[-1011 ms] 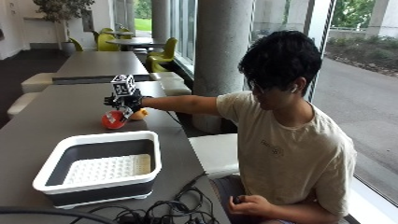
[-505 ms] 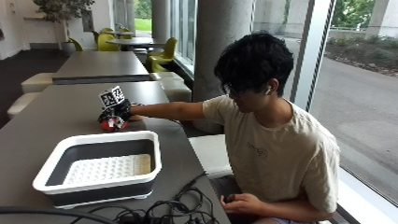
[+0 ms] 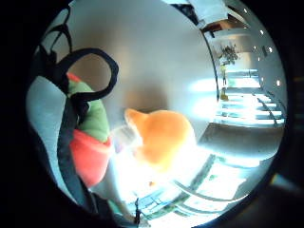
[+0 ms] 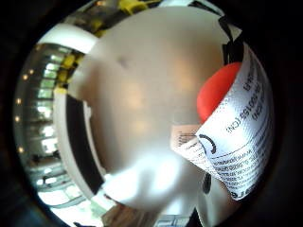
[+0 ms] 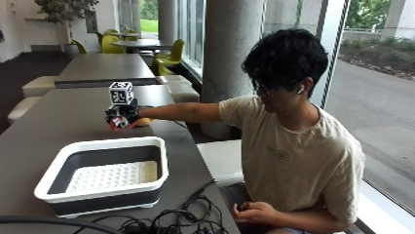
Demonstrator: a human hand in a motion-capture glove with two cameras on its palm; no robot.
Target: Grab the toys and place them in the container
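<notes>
In the outside view my gloved right hand (image 5: 121, 116) is stretched out over the grey table (image 5: 58, 112), its fingers curled round a red toy (image 5: 117, 125). I cannot tell whether the toy is clear of the table. Both palm views show this toy close to the palm: red with a green part (image 3: 90, 137), and red (image 4: 215, 92) with a white printed label (image 4: 236, 132) hanging from it. An orange toy (image 5: 142, 122) lies on the table right beside the hand, and the little finger side view shows that orange toy (image 3: 161, 137) too. The white container (image 5: 156, 163) with dark walls stands nearer the person.
A tangle of black cables (image 5: 175, 219) lies at the table's near edge in front of the container. White benches (image 5: 223, 158) run along the table's window side. The person's bare left hand (image 5: 256, 212) rests in their lap.
A second ago my hand hovered above the two toys. It then came down onto the red toy, and its fingers have closed round it. The orange toy has stayed where it was.
</notes>
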